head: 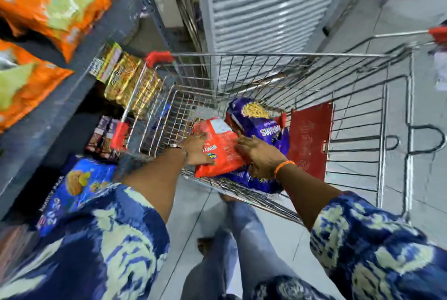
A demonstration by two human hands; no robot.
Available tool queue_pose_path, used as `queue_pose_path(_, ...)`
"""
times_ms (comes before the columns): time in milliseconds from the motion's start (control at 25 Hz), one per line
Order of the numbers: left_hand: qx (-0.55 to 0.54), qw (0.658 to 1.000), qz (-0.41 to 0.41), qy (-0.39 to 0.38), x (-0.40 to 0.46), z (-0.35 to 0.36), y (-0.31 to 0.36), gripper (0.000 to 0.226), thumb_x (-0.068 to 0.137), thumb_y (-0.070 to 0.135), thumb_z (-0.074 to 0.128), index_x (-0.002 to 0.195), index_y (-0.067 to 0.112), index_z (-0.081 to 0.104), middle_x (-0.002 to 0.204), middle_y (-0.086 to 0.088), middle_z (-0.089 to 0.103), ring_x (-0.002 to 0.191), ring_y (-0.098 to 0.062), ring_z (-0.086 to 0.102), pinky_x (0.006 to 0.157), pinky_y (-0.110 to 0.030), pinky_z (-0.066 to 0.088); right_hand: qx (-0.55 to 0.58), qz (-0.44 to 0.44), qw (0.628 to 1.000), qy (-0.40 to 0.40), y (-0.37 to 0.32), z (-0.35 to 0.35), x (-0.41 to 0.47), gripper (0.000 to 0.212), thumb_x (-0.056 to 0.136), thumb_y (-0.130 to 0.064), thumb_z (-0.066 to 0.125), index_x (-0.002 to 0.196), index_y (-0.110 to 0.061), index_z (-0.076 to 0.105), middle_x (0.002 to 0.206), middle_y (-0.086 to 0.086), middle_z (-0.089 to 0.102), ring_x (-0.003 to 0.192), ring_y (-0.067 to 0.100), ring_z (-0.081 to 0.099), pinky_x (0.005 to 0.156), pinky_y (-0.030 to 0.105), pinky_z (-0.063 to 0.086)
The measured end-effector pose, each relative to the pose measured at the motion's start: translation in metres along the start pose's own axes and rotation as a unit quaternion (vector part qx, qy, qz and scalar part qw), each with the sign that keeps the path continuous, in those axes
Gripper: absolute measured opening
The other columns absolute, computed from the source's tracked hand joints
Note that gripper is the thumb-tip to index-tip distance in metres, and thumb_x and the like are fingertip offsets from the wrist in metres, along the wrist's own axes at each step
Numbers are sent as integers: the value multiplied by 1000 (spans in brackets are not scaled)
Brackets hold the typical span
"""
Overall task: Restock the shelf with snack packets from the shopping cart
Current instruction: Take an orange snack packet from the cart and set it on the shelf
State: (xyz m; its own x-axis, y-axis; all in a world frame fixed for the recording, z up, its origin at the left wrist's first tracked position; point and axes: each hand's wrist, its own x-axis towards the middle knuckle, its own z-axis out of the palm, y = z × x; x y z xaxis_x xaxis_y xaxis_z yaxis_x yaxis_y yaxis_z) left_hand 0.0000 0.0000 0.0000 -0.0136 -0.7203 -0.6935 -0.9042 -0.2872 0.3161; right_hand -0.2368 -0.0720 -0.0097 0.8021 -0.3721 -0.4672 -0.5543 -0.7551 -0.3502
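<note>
Both arms reach down into a wire shopping cart (278,77) standing on a pale tiled floor (193,207), with a grey slatted shutter (266,2) behind it. The left hand (197,148) and right hand (260,154) lie on opposite edges of a red snack packet (221,145) in the cart's basket; the fingers of both rest spread against it, though whether they actually grip it I cannot tell. Under and beside it lies a purple snack packet (261,123), with a red flap (310,140) against the cart's wall. To the left, a dark shelf (60,106) carries orange packets (48,4) on top, yellow packs (128,79) and small dark packets (104,135) lower down, and a blue packet (79,186) near the left sleeve (96,251).
</note>
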Motion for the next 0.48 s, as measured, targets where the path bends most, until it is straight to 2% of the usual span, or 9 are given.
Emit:
queue_pose_path(80, 15, 996, -16, -91, -2, 9, 10, 117, 70, 64, 76, 158, 11, 20, 167, -11, 16, 154, -28, 21, 126, -40, 22, 0, 11, 1000, 12, -2, -2, 8, 41, 88, -27, 59, 126, -15, 62, 135, 12, 60, 130, 31, 55, 107, 43, 43)
queue_pose_path(120, 19, 992, -25, -119, -4, 13, 14, 121, 69, 62, 78, 159, 10, 14, 168, -11, 9, 156, -28, 14, 127, -40, 18, -3, 30, 999, 19, -4, -5, 11, 29, 90, -28, 57, 115, -17, 67, 121, 13, 68, 116, 34, 63, 94, 44, 50)
queue_pose_path(160, 15, 992, -36, -120, -8, 15, 19, 119, 70, 55, 81, 158, 9, 16, 167, -11, 10, 155, -28, 14, 127, -39, 19, 0, 43, 999, 32, -8, -14, 12, 23, 90, -30, 57, 108, -19, 69, 110, 12, 71, 106, 35, 67, 85, 43, 52)
queue_pose_path(240, -9, 995, -58, -76, -8, 8, 19, 86, 81, 31, 78, 151, 8, 35, 159, -16, 34, 146, -32, 37, 118, -37, 35, 45, 60, 995, 65, -13, -30, 21, 24, 93, -34, 58, 106, -19, 72, 103, 12, 75, 100, 35, 69, 80, 39, 53)
queue_pose_path(320, -23, 998, -66, 4, -11, -9, 9, 49, 89, 15, 66, 137, 10, 56, 138, -21, 57, 124, -36, 58, 101, -34, 47, 148, 96, 979, 101, -18, -52, 31, 28, 90, -33, 62, 107, -14, 74, 105, 15, 75, 102, 34, 70, 84, 37, 54)
queue_pose_path(400, -46, 992, -89, 81, -22, -32, -5, 34, 93, 17, 62, 126, 11, 66, 122, -22, 66, 113, -36, 64, 91, -31, 49, 203, 101, 967, 118, -28, -74, 44, 29, 82, -19, 65, 108, -10, 74, 107, 17, 75, 104, 33, 70, 88, 35, 54)
queue_pose_path(480, -74, 978, -113, 159, -43, -58, -23, 26, 94, 18, 62, 115, 9, 73, 114, -19, 70, 109, -35, 65, 89, -31, 50, 207, 75, 964, 152, -45, -97, 58, 30, 78, -8, 65, 106, -11, 76, 104, 16, 77, 103, 28, 71, 86, 26, 51)
